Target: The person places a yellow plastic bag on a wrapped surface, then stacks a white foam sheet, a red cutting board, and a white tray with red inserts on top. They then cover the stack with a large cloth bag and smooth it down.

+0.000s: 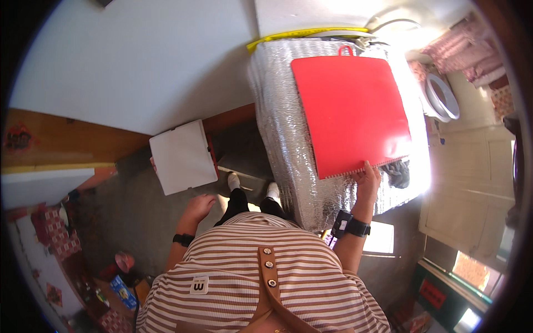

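Observation:
A large red spiral-bound book or calendar (pixel 354 112) with a red hanging loop at its far edge lies on a surface covered in silver foil sheeting (pixel 283 166). My right hand (pixel 367 178) grips its bound near edge, the thumb on top of the red cover. Beside that hand, a dark grey crumpled thing (pixel 397 172) rests on the foil. My left hand (pixel 200 207) hangs over the floor with its fingers loosely curled, touching nothing that shows. Just beyond it is a white rectangular board or box (pixel 183 158) with dark clips at its edges.
A yellow strip (pixel 308 32) runs along the far edge of the foil. White basins (pixel 441 98) stand right of it, near pink cloth (pixel 466 50). A pale cabinet (pixel 466 183) is at the right. Several household items, including a blue package (pixel 123 291), lie at lower left.

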Demonstrator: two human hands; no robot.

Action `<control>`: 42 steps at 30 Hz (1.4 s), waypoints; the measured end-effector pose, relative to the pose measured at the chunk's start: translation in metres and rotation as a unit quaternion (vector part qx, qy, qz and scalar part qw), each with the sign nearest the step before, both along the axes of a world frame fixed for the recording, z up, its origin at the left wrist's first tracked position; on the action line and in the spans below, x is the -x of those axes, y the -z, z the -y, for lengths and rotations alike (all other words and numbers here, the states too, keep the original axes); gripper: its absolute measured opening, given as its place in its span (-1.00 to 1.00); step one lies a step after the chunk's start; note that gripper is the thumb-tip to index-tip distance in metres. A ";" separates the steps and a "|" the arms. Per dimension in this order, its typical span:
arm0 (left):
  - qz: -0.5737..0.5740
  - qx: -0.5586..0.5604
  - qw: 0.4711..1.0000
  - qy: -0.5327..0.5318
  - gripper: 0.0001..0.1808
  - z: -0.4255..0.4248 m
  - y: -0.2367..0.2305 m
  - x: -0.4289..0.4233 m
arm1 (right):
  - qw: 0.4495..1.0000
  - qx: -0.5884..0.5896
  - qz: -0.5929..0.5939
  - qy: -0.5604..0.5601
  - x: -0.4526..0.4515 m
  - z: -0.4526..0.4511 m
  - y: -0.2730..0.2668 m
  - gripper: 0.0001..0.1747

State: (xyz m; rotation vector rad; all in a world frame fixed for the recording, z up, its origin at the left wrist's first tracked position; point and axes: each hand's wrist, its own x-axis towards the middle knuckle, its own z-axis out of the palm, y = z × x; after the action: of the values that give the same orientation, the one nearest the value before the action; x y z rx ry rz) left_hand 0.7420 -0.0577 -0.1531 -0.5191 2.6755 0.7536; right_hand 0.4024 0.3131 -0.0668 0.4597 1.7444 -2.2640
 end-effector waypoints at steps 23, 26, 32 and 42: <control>0.060 -0.171 0.966 -0.183 -0.79 -0.018 0.041 -0.051 | 0.719 -0.669 -0.187 0.020 0.044 -0.104 -0.004 -0.61; 0.010 -0.174 0.970 -0.167 -0.80 -0.015 0.031 -0.017 | 0.751 -0.624 -0.174 0.126 0.024 -0.109 -0.003 -0.57; -0.036 -0.094 0.993 -0.062 -0.79 -0.013 0.014 0.015 | 0.929 -0.183 -0.126 0.298 -0.002 -0.117 -0.020 -0.56; 0.077 -0.133 0.983 -0.098 -0.80 -0.015 0.054 -0.039 | 0.932 -0.128 -0.257 0.222 -0.020 -0.087 -0.056 -0.56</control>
State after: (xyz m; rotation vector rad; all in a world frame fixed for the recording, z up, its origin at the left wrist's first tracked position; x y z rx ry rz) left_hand 0.7811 -0.0426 -0.2068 -0.7430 2.3586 1.0604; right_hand 0.4224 0.4000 -0.0103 0.3573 2.4239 -2.6505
